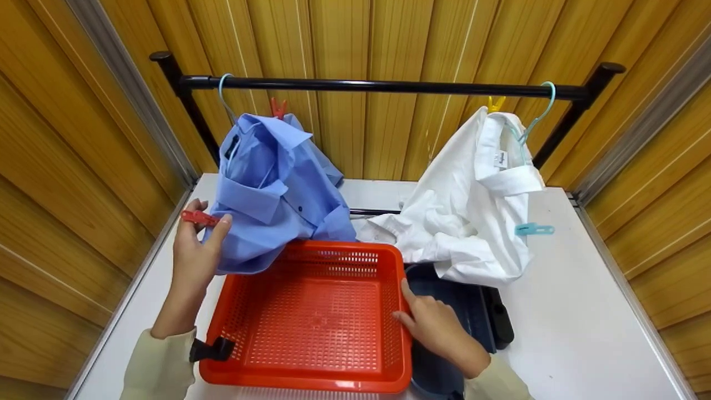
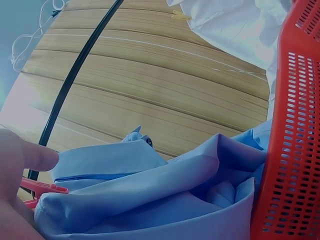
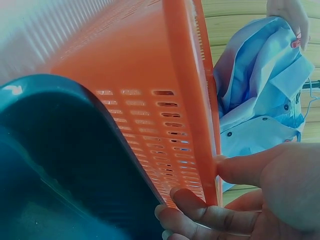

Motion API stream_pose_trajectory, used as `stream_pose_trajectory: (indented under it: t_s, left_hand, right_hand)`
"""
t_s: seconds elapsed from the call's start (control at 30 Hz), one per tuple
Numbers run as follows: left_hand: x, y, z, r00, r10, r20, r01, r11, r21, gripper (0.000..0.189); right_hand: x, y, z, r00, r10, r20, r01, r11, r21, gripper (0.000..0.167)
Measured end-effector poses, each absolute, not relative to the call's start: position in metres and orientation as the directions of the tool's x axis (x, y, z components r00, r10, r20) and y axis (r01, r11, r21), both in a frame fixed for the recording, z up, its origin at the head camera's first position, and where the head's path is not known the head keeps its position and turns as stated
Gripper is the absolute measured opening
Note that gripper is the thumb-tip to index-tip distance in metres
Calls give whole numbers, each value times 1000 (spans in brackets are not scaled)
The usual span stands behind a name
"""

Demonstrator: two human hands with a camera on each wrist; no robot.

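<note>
My left hand pinches a red clothespin by the left edge of a blue button shirt. In the left wrist view the clothespin meets the shirt's folded edge; I cannot tell whether it is clipped on. The shirt hangs from a light blue hanger, with another red clothespin at its top. At the right rim of a bare red perforated basket, my right hand grips with the thumb inside. Its fingers lie along the outer wall.
White trousers hang at the right with a yellow clothespin and a teal clothespin. A black rack bar spans the back. Under the basket's right side stands a dark blue tub on the white table.
</note>
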State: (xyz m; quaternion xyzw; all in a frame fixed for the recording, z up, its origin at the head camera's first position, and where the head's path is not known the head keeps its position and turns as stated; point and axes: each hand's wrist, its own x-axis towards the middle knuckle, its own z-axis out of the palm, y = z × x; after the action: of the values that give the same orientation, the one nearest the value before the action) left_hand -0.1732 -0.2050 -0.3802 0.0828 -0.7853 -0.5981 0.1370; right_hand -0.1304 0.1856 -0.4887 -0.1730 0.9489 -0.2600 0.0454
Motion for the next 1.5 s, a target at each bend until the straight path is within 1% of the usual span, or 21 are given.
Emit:
stream_pose_trajectory:
  t_s: [0.3, 0.57, 0.77, 0.97, 1.27, 1.5]
  left_hand:
    - [-179, -212, -376, -982, -190, -12, -75, 326, 943, 76]
    - [-183, -215, -377, -986, -145, -83, -124, 306, 944, 69]
    - [-188, -217, -376, -982, -124, -141, -173, 302, 938, 72]
    - [-193, -215, -374, -980, -117, -159, -186, 275, 943, 66]
    - [-199, -213, -374, -977, -70, -203, -214, 276, 937, 67]
    - [-201, -211, -374, -971, -37, -235, -236, 270, 933, 69]
  right_hand:
    - [-131, 186, -489, -937, -348, 4, -301, 806, -510, 72]
    - [-131, 186, -490, -935, -354, 1, -303, 800, -518, 73]
    - [-130, 186, -490, -935, -353, 10, -307, 798, -518, 73]
    - [-129, 186, -489, -936, -351, 15, -306, 794, -525, 72]
    - [-129, 185, -489, -940, -340, -16, -280, 799, -532, 73]
    - [-130, 187, -492, -935, -354, 9, -305, 790, -532, 73]
